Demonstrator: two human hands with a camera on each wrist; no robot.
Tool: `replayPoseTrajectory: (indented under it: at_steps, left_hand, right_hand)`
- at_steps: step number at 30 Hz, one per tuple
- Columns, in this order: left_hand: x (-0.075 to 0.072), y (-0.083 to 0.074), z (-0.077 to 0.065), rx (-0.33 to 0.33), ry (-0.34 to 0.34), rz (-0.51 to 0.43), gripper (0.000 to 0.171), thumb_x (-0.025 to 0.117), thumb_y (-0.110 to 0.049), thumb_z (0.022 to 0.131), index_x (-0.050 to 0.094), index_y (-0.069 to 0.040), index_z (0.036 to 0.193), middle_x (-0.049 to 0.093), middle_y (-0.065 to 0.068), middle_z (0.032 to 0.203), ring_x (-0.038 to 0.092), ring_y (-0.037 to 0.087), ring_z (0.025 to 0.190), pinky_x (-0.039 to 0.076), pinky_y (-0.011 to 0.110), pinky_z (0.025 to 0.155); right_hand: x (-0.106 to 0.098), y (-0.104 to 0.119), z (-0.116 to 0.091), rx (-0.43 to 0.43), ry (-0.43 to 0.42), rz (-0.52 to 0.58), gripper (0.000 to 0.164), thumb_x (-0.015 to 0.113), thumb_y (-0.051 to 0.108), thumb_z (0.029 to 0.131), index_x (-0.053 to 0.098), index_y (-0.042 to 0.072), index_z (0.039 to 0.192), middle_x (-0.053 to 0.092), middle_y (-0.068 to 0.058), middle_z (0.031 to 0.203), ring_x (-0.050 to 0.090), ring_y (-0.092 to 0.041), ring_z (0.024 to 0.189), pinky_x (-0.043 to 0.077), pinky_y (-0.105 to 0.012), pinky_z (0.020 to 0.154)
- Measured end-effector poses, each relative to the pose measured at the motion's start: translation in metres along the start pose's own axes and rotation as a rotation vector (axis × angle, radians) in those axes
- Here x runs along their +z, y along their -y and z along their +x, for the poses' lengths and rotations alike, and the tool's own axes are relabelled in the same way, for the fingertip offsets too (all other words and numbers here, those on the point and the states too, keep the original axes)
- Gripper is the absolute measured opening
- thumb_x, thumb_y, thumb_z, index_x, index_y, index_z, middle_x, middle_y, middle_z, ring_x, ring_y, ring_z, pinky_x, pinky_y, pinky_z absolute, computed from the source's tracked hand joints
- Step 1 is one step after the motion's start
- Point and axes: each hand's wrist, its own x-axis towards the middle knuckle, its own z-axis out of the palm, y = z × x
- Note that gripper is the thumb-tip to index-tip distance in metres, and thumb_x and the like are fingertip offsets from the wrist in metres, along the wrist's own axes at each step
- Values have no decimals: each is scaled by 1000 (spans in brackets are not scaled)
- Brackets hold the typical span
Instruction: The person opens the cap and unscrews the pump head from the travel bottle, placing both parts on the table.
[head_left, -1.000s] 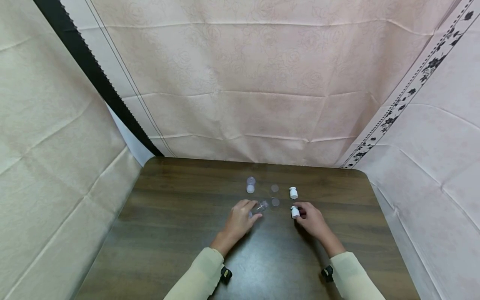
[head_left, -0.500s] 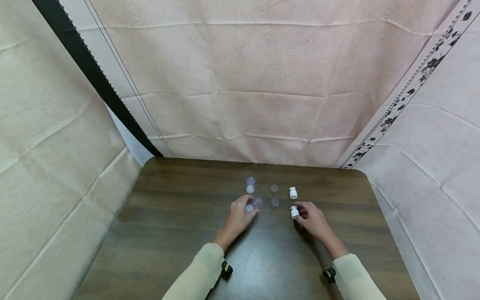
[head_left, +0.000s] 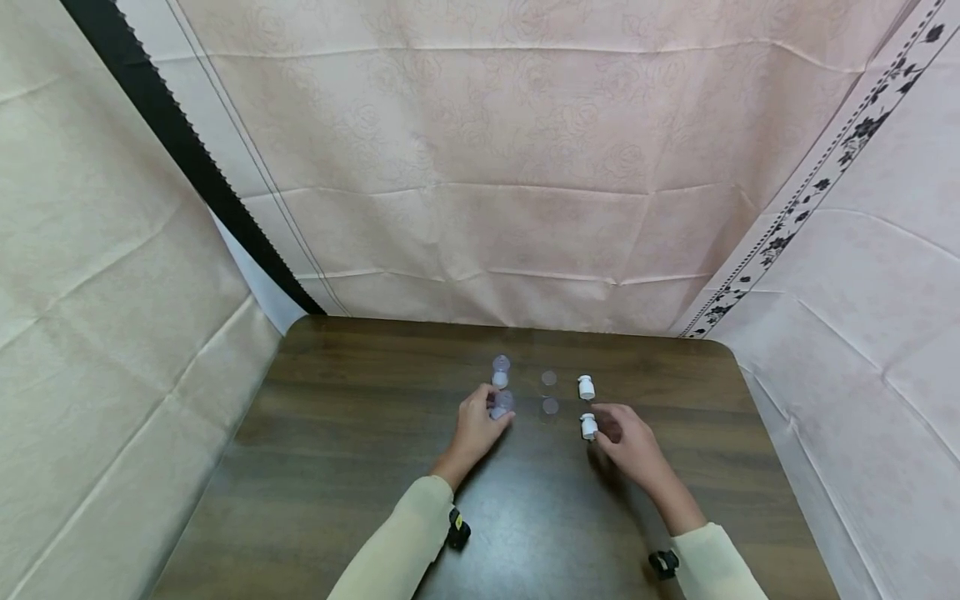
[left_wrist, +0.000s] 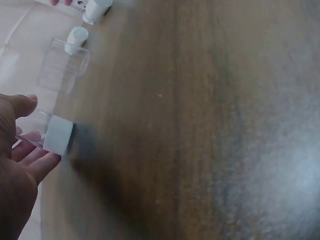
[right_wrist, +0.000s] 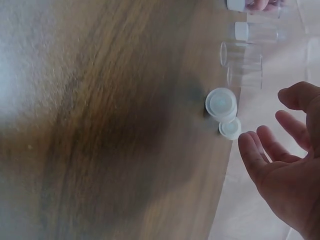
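Note:
My left hand (head_left: 476, 425) curls its fingers round a small clear container with a white cap (left_wrist: 58, 135) at its lower end. A matching capped container (head_left: 500, 372) stands just beyond that hand. My right hand (head_left: 628, 440) holds nothing; its fingers are spread and loosely bent beside the nearer white bottle (head_left: 588, 427), apart from it in the right wrist view. Right behind it stands a second white bottle (head_left: 587, 387). Between the hands are two clear cups, the nearer cup (head_left: 550, 406) in front of the farther cup (head_left: 549, 378).
The brown wooden table (head_left: 360, 500) ends in a straight far edge behind the containers. A pale patterned cloth (head_left: 487, 167) hangs behind it, and more pale cloths hang on both sides. A black device is strapped at each wrist.
My left hand has drawn the clear container leftward and turned it from lying tilted to upright, cap down. My right fingers have loosened and come away from the nearer white bottle.

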Motion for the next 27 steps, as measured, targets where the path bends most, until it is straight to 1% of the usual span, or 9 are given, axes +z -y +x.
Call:
replayPoseTrajectory:
  at_steps: [3, 6, 10, 15, 18, 21, 23, 27]
  left_hand:
    - [2, 4, 0, -36, 9, -34, 39, 88, -8, 81, 62, -1, 110, 71, 18, 107, 72, 29, 99, 62, 33, 82]
    - [3, 7, 0, -30, 11, -42, 40, 88, -7, 81, 61, -1, 110, 71, 18, 108, 72, 30, 100, 62, 33, 83]
    - [5, 10, -1, -18, 10, -46, 41, 88, -6, 81, 60, -2, 111, 71, 19, 109, 73, 30, 102, 62, 33, 84]
    - [3, 11, -2, -22, 20, -69, 44, 88, -6, 82, 59, -1, 115, 71, 20, 113, 73, 31, 105, 61, 35, 87]
    - [-1, 12, -4, -27, 36, -74, 50, 88, -9, 82, 57, -2, 121, 69, 20, 118, 71, 32, 109, 60, 39, 90]
    - [-7, 12, -7, -20, 46, -44, 56, 89, -15, 83, 55, -5, 126, 68, 16, 123, 69, 30, 114, 58, 42, 94]
    - [-12, 11, -8, -4, 46, -20, 59, 89, -18, 83, 55, -4, 129, 67, 16, 124, 67, 31, 117, 57, 44, 97]
    - [-26, 5, -11, 41, 43, 30, 63, 88, -19, 84, 54, -1, 133, 64, 20, 128, 64, 37, 121, 55, 49, 99]
  right_hand:
    - [1, 3, -5, -37, -29, -3, 43, 76, 1, 89, 65, 0, 130, 64, -23, 125, 69, -38, 107, 59, -51, 87]
    - [2, 4, -9, -52, -53, -10, 42, 77, 1, 88, 66, 1, 128, 65, -21, 124, 69, -37, 107, 60, -48, 86]
    - [6, 5, -13, -66, -64, 15, 41, 77, -1, 87, 67, 1, 126, 65, -19, 121, 70, -38, 105, 61, -46, 84]
    - [10, 4, -16, -95, -81, 57, 41, 78, -4, 86, 67, -1, 125, 66, -20, 120, 71, -40, 103, 60, -49, 84]
    - [9, 6, -16, -91, -89, 47, 40, 78, -3, 87, 67, 0, 125, 65, -19, 121, 70, -39, 104, 60, -51, 84]
    - [4, 10, -15, -64, -94, 50, 38, 76, 0, 90, 67, 1, 127, 65, -20, 123, 69, -38, 106, 60, -51, 85]
    - [-1, 13, -13, -44, -98, 73, 37, 73, 0, 92, 66, 1, 128, 65, -20, 124, 68, -38, 108, 60, -49, 86]
    - [-12, 18, -9, -12, -127, 116, 35, 68, 0, 95, 65, 3, 130, 65, -19, 124, 67, -38, 109, 60, -43, 88]
